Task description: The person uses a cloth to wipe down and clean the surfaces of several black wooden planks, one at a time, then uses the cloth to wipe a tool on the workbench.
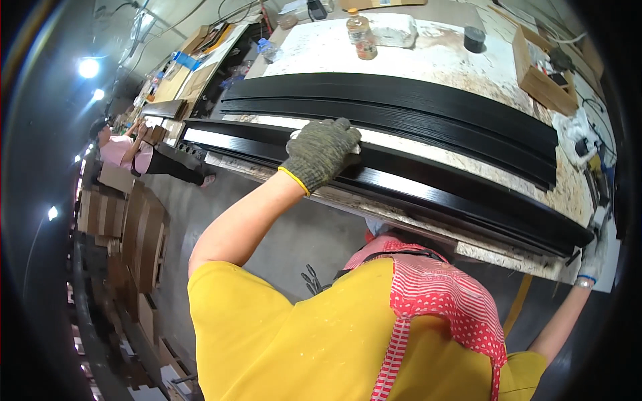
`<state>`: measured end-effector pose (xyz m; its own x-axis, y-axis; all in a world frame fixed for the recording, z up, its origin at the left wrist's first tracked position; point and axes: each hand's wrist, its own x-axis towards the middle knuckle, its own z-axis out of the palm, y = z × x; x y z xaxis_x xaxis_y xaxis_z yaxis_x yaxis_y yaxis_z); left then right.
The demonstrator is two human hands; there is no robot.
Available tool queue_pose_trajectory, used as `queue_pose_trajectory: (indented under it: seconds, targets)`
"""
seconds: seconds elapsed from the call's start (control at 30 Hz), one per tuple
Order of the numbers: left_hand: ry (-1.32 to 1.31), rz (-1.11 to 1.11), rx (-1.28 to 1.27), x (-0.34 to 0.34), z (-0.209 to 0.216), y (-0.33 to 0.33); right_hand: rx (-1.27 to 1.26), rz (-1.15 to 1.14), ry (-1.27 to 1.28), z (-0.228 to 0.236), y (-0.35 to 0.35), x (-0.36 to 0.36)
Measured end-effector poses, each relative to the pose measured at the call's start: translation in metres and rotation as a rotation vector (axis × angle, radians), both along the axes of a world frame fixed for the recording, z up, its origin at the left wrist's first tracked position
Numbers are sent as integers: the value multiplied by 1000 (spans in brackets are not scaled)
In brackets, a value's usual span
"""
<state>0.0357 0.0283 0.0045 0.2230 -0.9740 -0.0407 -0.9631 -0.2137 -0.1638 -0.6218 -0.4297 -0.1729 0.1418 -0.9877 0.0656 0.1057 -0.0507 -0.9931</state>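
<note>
My left hand (321,152), in a dark grey-green glove with a yellow cuff, is closed over a long black moulding (435,180). Bits of a white pad or cloth show at both sides of its fingers, pressed against the moulding. At the far right, my right hand (592,252) wears a pale glove with a blue cuff and is beside the moulding's right end. Its fingers are too small and blurred to make out. Behind lies a wider black grooved board (388,110), parallel to the moulding.
The paint-smeared worktable (435,63) holds a bottle with an orange cap (361,33), a white bundle (393,30), a cup of dark liquid (474,39) and a cardboard box (545,73). Another person (124,150) works at the left, near stacked boards (144,234).
</note>
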Motion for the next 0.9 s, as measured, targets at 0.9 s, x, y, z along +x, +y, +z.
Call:
queue_pose_trajectory:
  seconds: [0.9]
  targets:
    - [261,64,153,15,-29,13,25,-188,228,39,161,25]
